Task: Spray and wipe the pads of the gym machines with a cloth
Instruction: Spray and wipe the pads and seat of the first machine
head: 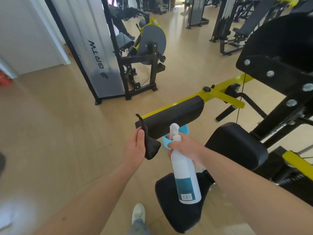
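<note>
While in right hand (183, 146), spray bottle (184, 168) nozzle-up.

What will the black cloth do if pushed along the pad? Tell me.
The cloth hangs limp from the left hand, so it is probably floppy and light. Pushed along the pad, it would likely bunch up unless pressed flat.

- Illumination: bright, even daylight; strongest at the top of the frame.
- Glare: pale sheen on the wooden floor (183, 53).
- Shadows: soft, faint.
- Distortion: wide-angle curvature toward the edges.
- Blur: smearing at left edge and corners; centre sharp.
</note>
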The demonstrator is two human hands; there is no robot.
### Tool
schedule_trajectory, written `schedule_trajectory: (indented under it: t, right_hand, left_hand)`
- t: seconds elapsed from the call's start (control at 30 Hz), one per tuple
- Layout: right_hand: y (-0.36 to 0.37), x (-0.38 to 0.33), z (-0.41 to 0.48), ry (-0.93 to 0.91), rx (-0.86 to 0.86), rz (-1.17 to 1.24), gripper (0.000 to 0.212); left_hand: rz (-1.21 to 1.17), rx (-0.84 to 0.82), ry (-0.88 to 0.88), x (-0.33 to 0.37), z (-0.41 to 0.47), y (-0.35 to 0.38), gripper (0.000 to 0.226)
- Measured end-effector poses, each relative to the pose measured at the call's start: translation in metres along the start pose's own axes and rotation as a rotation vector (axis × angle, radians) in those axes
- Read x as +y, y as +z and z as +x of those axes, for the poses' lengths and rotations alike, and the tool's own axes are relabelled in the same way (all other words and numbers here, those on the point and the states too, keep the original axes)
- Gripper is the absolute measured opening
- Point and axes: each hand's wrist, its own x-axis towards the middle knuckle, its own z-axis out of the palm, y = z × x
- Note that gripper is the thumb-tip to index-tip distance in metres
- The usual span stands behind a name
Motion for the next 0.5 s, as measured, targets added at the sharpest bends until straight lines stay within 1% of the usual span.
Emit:
schedule_trajectory:
  t: [0.17,0.23,0.37,0.43,0.5]
  right_hand:
    - [-0.010,0.007,0.001,0.012,0.094,-0.101,0.025]
    - [-0.013,0.010,0.001,0.028,0.112,-0.132,0.027]
    - [-0.015,0.010,0.002,0.032,0.118,-0.134,0.037]
    - [-0.015,0.008,0.001,0.025,0.127,-0.133,0.037]
    - [-0.016,0.006,0.000,0.024,0.151,-0.156,0.030]
  left_hand:
    - [0.168,-0.043,0.094,0.002,-0.002,0.000,0.043]
    - [0.215,-0.031,0.132,0.002,-0.003,0.001,0.046]
    - [0.322,-0.029,0.219,0.002,-0.003,0.001,0.057]
    - [0.359,-0.041,0.242,0.000,-0.003,0.000,0.059]
    - [0.376,-0.027,0.253,-0.001,-0.001,-0.001,0.059]
